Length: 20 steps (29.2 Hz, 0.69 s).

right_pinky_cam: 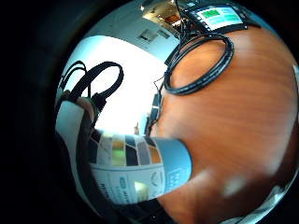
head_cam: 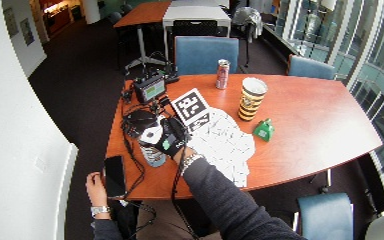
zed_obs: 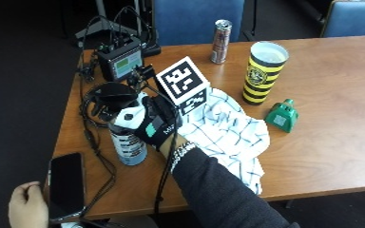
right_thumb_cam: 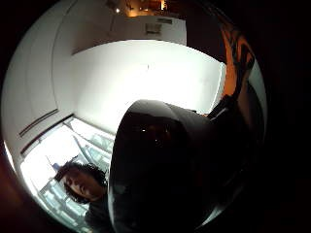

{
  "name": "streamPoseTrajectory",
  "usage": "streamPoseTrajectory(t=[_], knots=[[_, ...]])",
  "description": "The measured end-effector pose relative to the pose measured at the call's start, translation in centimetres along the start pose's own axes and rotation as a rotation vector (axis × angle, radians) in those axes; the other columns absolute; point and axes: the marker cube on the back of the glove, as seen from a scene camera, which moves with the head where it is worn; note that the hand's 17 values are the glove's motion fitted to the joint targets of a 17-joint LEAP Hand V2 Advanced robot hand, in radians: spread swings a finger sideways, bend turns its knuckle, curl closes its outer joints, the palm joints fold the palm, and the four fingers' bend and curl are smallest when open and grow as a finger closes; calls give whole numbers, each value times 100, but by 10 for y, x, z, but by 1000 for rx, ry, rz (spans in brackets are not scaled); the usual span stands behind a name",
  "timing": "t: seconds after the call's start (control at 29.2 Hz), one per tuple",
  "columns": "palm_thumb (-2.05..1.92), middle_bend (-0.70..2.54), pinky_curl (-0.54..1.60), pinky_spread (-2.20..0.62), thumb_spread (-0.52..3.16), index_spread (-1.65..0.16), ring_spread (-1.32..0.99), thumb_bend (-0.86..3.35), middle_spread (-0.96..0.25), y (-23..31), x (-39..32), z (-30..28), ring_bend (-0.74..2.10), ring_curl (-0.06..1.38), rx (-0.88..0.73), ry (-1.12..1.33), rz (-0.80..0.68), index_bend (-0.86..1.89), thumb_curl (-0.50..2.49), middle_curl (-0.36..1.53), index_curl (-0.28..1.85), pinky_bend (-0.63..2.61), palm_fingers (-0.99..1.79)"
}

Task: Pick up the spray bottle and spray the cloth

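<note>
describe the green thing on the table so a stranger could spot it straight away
Start at the tall yellow-and-black striped cup on the wooden table. Just beside its base, off the edge of the white checked cloth, sits a small green bell-shaped object, the only green item lying on the tabletop.

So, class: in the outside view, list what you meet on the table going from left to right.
Phone → spray bottle, gripped by the gloved right hand → checked cloth → yellow-and-black striped cup → small green object.
</note>
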Motion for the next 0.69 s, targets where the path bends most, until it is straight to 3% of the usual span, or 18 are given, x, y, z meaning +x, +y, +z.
streamPoseTrajectory(t=[0.69], knots=[[96, 37, 39, -28, 38, -32, -24, -4, -27, 47, 41, 23, 45, 44, -70, 15, 196, 17, 76, 46, 57, 40, 121]])
